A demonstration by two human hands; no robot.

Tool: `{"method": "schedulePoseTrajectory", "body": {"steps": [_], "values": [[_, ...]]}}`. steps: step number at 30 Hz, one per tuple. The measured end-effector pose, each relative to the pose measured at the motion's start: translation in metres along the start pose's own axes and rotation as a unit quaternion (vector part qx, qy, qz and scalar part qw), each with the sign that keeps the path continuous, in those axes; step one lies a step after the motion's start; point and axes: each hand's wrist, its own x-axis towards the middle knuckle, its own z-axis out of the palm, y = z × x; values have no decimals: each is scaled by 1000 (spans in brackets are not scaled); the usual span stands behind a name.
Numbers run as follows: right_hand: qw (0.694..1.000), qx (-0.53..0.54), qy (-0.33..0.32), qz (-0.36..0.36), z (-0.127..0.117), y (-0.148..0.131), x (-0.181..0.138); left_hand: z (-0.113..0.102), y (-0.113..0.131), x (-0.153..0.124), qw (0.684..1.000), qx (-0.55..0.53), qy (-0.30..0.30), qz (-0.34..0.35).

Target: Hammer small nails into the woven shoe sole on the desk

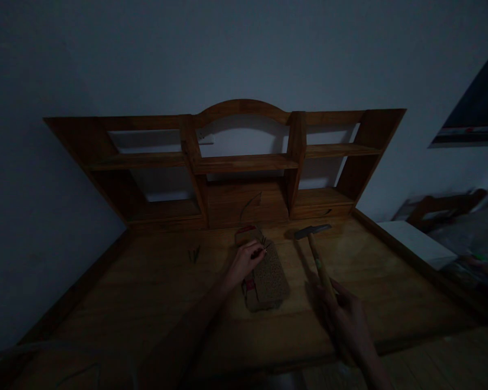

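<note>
My right hand [344, 314] is wrapped round the wooden handle of a hammer [318, 260], whose dark metal head is raised to the right of a brown speckled block [271, 273]. Over the far part of that block, my left hand [246, 262] is closed in a pinch on a thin dark nail [269, 246]. Beneath the block lies a flat brown piece with red patches [250, 283], partly covered by my left hand. Several loose nails [194, 254] lie on the desk to the left.
The wooden desk [146, 287] carries a shelf unit [244, 162] along its back, against the wall. A thin curved dark strip [250, 205] shows before the middle panel. At the right stand a white surface [415, 244] and a wooden chair back [443, 208]. The room is dim.
</note>
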Motion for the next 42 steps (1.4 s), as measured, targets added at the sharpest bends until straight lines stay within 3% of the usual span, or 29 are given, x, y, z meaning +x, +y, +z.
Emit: {"method": "schedulePoseTrajectory", "body": {"steps": [5,16,21,26,33,38,42], "values": [[999,-28,15,-15,0,9,5,1,-2,-1,1000,21,-19,6],[1000,13,-15,13,2,-10,-11,-7,12,0,995,94,-44,14],[999,-2,-25,-37,22,-4,-7,-3,6,-3,996,83,-34,11],[984,-47,33,-171,50,-15,23,1,-1,-4,998,53,-23,15],[980,-55,35,-189,71,-23,47,2,-4,-4,1000,20,2,16],[983,-42,36,-176,69,-20,36,-14,13,-3,997,52,51,21],[988,-31,15,-151,51,-16,31,-19,19,-1,989,132,-8,71]]}}
